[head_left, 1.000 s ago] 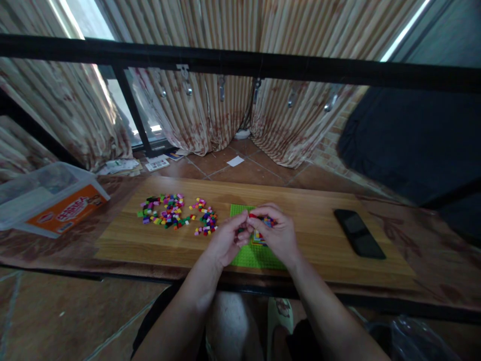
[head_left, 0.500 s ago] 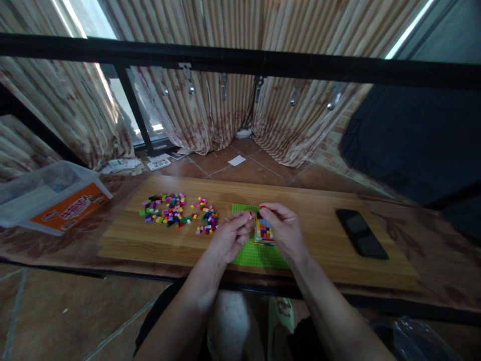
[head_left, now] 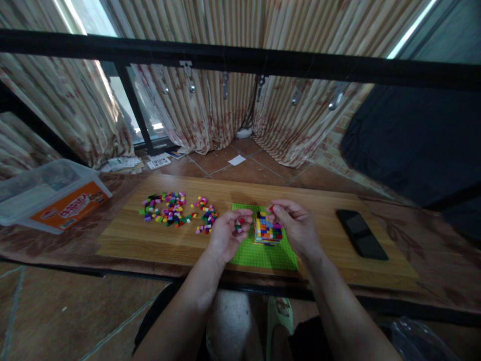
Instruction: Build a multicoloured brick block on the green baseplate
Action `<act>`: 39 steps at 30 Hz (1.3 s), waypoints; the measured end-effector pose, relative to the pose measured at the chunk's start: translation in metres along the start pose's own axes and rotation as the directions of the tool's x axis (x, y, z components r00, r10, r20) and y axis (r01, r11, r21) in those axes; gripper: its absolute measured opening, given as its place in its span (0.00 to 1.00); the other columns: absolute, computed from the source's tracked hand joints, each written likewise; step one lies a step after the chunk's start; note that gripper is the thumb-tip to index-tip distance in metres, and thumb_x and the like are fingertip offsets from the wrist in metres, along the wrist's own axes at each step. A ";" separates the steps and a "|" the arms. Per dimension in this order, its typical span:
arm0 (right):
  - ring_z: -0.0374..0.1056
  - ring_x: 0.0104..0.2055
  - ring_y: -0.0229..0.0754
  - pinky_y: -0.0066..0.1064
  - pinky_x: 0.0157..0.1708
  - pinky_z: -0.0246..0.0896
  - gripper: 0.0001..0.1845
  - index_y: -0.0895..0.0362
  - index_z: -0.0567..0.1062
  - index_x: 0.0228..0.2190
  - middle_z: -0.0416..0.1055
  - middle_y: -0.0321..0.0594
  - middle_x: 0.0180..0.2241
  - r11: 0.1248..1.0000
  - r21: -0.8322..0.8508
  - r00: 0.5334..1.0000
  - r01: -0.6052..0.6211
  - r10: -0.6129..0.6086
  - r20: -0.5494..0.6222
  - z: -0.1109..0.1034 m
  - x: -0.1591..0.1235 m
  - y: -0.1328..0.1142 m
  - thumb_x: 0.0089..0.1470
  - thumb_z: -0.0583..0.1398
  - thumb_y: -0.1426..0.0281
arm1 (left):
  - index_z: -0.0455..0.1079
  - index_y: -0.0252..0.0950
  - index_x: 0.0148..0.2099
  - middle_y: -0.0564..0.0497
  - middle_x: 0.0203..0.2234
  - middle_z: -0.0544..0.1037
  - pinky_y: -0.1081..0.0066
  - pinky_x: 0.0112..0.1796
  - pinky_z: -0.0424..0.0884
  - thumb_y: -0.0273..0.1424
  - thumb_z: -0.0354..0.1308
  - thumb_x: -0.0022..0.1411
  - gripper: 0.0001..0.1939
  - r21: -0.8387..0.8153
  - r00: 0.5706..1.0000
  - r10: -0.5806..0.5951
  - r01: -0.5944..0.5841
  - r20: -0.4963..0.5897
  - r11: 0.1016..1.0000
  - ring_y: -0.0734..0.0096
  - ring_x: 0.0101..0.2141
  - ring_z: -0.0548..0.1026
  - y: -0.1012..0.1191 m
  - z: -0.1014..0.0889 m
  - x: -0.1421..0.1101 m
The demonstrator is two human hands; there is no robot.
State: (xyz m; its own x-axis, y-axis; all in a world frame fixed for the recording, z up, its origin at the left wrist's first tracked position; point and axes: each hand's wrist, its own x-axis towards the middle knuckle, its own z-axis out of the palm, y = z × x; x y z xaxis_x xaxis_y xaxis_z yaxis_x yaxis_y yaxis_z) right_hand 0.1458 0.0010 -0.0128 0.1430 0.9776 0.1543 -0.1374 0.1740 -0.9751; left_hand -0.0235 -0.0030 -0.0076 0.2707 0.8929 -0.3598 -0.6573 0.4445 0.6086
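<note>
My left hand (head_left: 225, 234) is half curled, palm up, around a few small toy bricks (head_left: 240, 225), red and green among them. My right hand (head_left: 297, 226) pinches a red toy brick (head_left: 271, 207) between thumb and fingertips, above the right back corner of a block of stacked bricks (head_left: 266, 230). That block has a multicoloured top of orange, blue, yellow, white and purple. It stands on a green studded baseplate (head_left: 263, 259), between my two hands. My right fingers hide part of its far right side.
Loose coloured bricks lie in a ring-like pile (head_left: 169, 214) and a smaller pile (head_left: 209, 215) left of the baseplate on the wooden board (head_left: 323, 200). A black phone (head_left: 361, 234) lies at the right. A clear plastic box (head_left: 67, 195) with an orange label stands far left.
My right hand has moved right and away from the left, uncovering more of the brick block. The left hand has opened somewhat, showing the bricks in its palm.
</note>
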 end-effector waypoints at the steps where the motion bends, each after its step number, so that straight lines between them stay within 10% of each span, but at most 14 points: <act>1: 0.71 0.25 0.36 0.30 0.27 0.69 0.12 0.53 0.79 0.32 0.79 0.37 0.28 1.000 0.004 1.000 -0.021 0.021 0.000 -0.002 0.000 -0.001 0.44 0.68 0.61 | 0.74 0.27 0.32 0.50 0.23 0.71 0.80 0.18 0.54 0.28 0.54 0.51 0.10 0.016 1.000 0.009 -0.008 -0.017 1.000 0.81 0.19 0.63 0.000 0.000 0.000; 8: 0.73 0.26 0.41 0.35 0.29 0.71 0.14 0.55 0.77 0.30 0.78 0.37 0.26 0.974 -0.224 0.999 -0.017 0.026 0.036 -0.016 0.001 0.001 0.45 0.68 0.59 | 0.74 0.30 0.31 0.55 0.21 0.69 0.79 0.18 0.44 0.34 0.64 0.47 0.11 0.248 0.991 0.104 -0.081 -0.081 0.965 0.86 0.17 0.58 -0.011 -0.001 0.006; 14: 0.71 0.42 0.45 0.43 0.47 0.63 0.07 0.50 0.81 0.28 0.77 0.38 0.36 0.733 -0.600 0.943 0.321 -0.305 0.132 -0.019 0.003 0.011 0.50 0.65 0.61 | 0.75 0.32 0.31 0.59 0.16 0.63 0.77 0.19 0.42 0.32 0.62 0.48 0.08 0.376 0.976 0.191 -0.139 -0.105 0.916 0.86 0.15 0.51 -0.020 0.000 0.010; 25: 0.69 0.49 0.49 0.43 0.47 0.64 0.12 0.52 0.82 0.25 0.76 0.42 0.43 0.966 -0.256 0.991 -0.048 0.014 -0.132 -0.006 0.008 0.043 0.38 0.70 0.58 | 0.77 0.34 0.34 0.59 0.14 0.61 0.77 0.21 0.47 0.30 0.61 0.49 0.08 0.443 0.963 0.245 -0.173 -0.110 0.880 0.81 0.17 0.53 -0.027 0.001 0.015; 39: 0.68 0.51 0.50 0.44 0.49 0.63 0.12 0.52 0.81 0.25 0.76 0.43 0.44 0.965 -0.262 0.984 -0.032 -0.015 -0.177 -0.001 0.004 0.048 0.38 0.69 0.59 | 0.77 0.34 0.33 0.58 0.14 0.63 0.76 0.22 0.50 0.29 0.60 0.50 0.07 0.478 0.965 0.255 -0.192 -0.069 0.857 0.80 0.18 0.56 -0.030 -0.001 0.017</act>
State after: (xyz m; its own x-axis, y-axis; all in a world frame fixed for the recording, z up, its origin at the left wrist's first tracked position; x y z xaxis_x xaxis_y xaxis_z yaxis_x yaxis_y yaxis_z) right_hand 0.1409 0.0132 -0.0593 0.3165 0.9384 0.1384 0.1194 0.1053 -0.9872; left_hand 0.0001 -0.0014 -0.0329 0.0449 0.9695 -0.2411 -0.2790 0.2439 0.9288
